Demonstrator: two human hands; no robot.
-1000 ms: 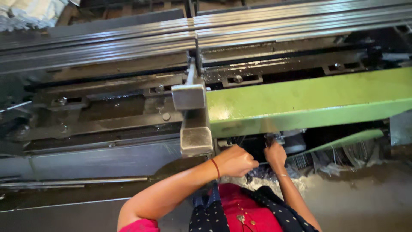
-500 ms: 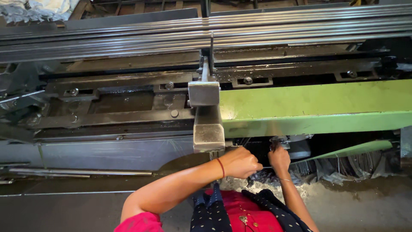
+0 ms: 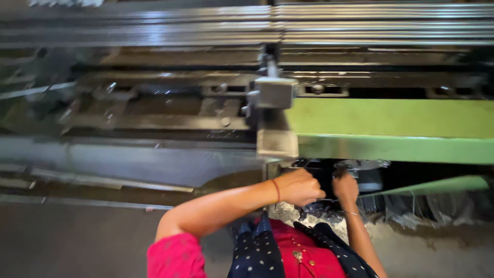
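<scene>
the view has slid left, so both hands sit further right.

Dark tangled threads under green machine beam, blurred.

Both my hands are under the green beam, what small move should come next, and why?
Probably ease the right hand slightly farther into the dark gap under the green beam, keeping the left hand fisted where it is. The picture is blurred and whatever the fingers work on is hidden, so go slowly and by feel.
</scene>
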